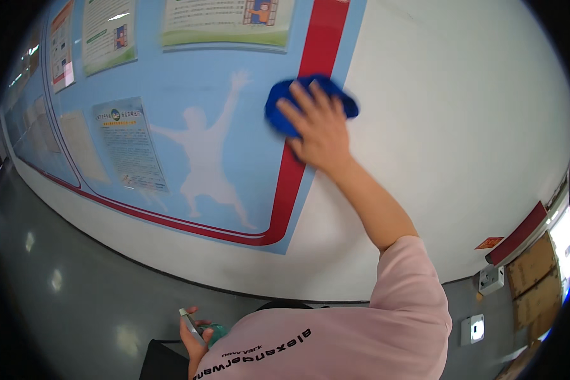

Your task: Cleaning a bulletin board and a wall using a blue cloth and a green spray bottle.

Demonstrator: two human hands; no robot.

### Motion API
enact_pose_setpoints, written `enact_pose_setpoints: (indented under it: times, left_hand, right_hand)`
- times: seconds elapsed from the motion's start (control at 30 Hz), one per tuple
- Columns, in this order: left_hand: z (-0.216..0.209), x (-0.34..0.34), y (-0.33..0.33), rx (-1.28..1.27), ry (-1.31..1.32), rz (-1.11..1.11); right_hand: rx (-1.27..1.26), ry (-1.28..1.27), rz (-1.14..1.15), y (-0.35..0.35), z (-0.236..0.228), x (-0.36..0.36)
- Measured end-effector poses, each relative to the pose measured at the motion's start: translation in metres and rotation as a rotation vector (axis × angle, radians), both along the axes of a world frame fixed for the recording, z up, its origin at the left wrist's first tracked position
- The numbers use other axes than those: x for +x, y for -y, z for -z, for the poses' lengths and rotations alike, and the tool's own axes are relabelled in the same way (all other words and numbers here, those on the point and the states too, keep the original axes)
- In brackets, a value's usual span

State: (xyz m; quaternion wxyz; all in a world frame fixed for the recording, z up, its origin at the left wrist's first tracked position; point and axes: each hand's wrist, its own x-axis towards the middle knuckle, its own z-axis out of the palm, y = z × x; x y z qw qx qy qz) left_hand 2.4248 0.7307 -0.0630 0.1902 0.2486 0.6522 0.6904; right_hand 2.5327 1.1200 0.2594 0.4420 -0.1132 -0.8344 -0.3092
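My right hand (320,133) is raised and presses a folded blue cloth (277,113) against the wall board. Its fingers are spread over the cloth, which covers part of the board's red border (323,44). Motion blurs the cloth a little. Low on the left, my left hand (193,335) is wrapped round a spray bottle. The bottle's pale grey-white spray head (189,322) points up and away from me, and part of its green see-through body (217,333) shows beside my shirt. The rest of the bottle is hidden.
The light-blue board (247,152) carries a white figure silhouette (202,145) and several posters, one a blue sheet (130,142). White wall (449,126) continues to the right. Grey floor (76,266) runs below. Cardboard boxes (532,272) and a white box (472,330) stand at the right.
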Motion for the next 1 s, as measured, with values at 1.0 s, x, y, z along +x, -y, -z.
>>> enact_pose_setpoints:
  times: [1.0]
  left_hand:
    - [0.004, -0.077, 0.044, -0.155, -0.244, 0.347]
  right_hand:
    - [0.063, -0.424, 0.169, 0.017, 0.041, -0.049]
